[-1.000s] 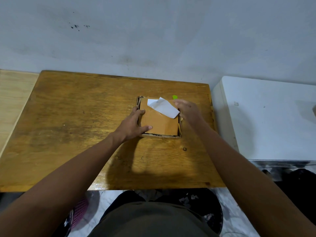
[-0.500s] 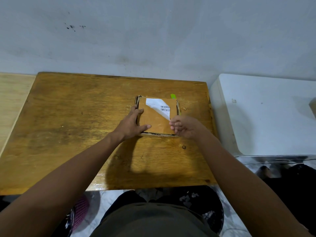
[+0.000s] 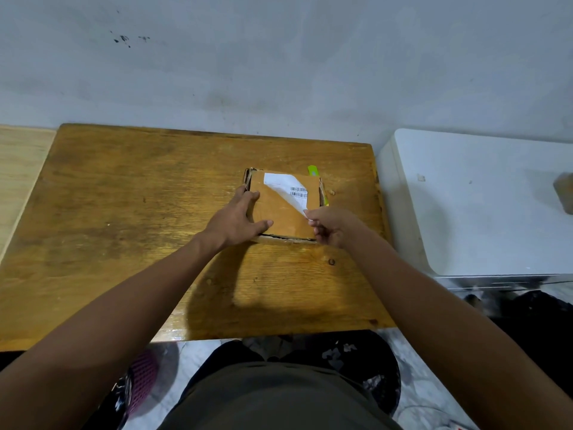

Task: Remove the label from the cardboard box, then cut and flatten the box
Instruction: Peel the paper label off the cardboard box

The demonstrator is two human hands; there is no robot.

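Since a moment ago the right hand has drawn nearer the body, its grip pinched on the label, which now lies stretched as a white strip with barcodes showing, part peeled. The left hand stays with straight fingers pressing the box at its left edge. The flat brown cardboard box sits mid-table, on worn glossy wood. A green thing pokes out behind the box, mostly hidden and hard to identify.
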